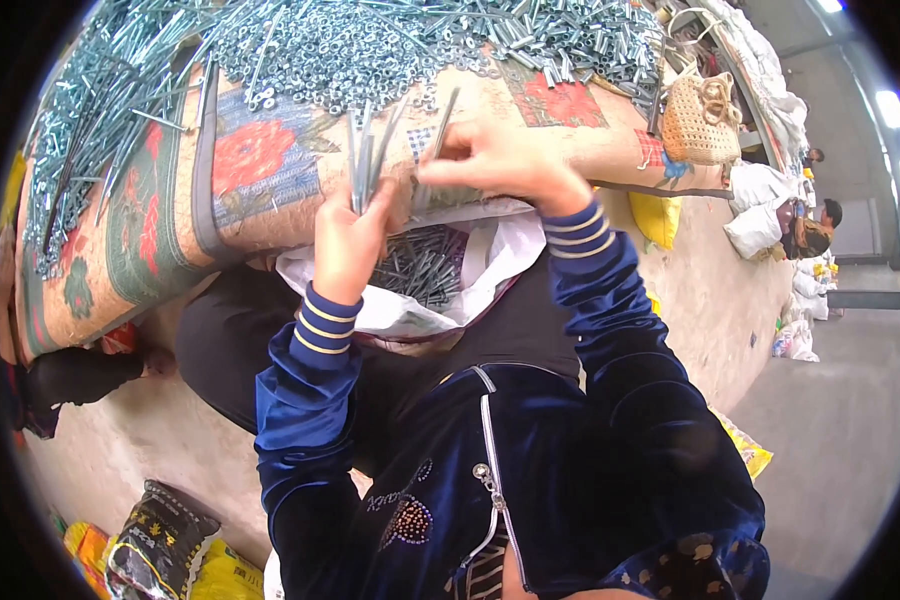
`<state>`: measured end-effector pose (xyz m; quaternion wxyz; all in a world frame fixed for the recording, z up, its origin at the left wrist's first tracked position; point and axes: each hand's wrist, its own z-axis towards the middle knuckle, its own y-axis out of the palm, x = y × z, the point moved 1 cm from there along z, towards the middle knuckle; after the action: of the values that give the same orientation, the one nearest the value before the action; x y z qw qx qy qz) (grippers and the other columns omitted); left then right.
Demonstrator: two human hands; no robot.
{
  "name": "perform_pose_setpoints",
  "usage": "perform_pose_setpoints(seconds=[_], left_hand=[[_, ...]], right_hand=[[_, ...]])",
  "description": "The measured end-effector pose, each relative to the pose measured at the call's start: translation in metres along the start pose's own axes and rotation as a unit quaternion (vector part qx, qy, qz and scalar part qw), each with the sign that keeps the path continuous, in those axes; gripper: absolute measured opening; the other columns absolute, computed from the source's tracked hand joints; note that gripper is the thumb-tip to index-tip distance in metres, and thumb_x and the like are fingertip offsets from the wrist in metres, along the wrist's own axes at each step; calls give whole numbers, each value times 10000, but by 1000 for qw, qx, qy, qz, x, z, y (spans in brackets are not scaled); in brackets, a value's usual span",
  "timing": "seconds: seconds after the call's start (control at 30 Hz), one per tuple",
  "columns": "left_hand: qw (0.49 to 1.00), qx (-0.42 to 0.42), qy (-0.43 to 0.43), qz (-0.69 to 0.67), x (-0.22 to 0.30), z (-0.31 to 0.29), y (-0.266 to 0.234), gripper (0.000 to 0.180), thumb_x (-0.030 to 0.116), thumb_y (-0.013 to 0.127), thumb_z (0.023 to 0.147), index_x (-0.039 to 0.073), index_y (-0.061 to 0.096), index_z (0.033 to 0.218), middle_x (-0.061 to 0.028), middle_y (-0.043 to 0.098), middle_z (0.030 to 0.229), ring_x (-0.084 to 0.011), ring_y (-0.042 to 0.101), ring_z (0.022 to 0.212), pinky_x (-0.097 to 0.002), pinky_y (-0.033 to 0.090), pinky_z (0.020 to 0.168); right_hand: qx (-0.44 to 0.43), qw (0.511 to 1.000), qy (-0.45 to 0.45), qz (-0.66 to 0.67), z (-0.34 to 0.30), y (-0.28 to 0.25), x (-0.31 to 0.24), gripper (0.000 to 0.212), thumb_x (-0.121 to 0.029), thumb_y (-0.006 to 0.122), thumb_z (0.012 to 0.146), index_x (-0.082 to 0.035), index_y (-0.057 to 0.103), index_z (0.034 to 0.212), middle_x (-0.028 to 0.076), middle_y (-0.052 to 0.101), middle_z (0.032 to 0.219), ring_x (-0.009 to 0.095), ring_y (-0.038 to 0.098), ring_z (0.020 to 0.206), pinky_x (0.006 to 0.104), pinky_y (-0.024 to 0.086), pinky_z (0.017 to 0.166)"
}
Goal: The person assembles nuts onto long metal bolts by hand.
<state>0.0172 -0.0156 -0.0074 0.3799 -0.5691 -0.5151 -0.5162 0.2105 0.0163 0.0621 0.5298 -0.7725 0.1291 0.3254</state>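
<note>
My left hand (348,240) is closed round a small bunch of long metal bolts (366,165), which stick up from its fingers. Beside it on the right, my right hand (510,165) pinches a single long bolt (448,118); its fingertips are partly hidden. Just below both hands, an open white sack (505,255) rests at my lap with many dark metal bolts (425,268) inside. Beyond my hands, a heap of small nuts and washers (300,60) covers the patterned mat (270,205).
Long bolts (100,130) lie heaped at the left, short metal sleeves (570,35) at the far right. A woven straw bag (705,115) sits on the mat's right end. Black and yellow sacks (160,540) lie on the floor lower left. People (820,225) are at the far right.
</note>
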Motion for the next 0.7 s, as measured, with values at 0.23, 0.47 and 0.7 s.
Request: perform_pose_setpoints(seconds=[0.23, 0.47, 0.7], left_hand=[[986, -56, -101, -117, 1, 2, -6, 212, 260, 593, 898, 67, 591, 985, 39, 500, 694, -18, 382, 466, -149, 248, 394], [982, -79, -98, -140, 0, 5, -9, 234, 282, 574, 905, 69, 584, 1002, -14, 600, 711, -51, 500, 499, -166, 288, 385], [967, -96, -149, -184, 7, 5, -7, 196, 258, 591, 891, 66, 587, 927, -74, 663, 797, -79, 584, 582, -169, 309, 389]], right_hand=[[412, 861, 107, -278, 54, -72, 126, 182, -192, 566, 777, -81, 680, 865, 129, 648, 881, 316, 635, 777, 411, 499, 686], [400, 779, 35, -482, 70, -80, 147, 119, -183, 592, 731, -95, 655, 781, 122, 626, 815, 298, 627, 763, 433, 491, 676], [146, 897, -43, 415, 23, -31, 80, 438, -148, 624, 865, -40, 479, 1263, 105, 644, 950, 130, 615, 794, 241, 506, 721]])
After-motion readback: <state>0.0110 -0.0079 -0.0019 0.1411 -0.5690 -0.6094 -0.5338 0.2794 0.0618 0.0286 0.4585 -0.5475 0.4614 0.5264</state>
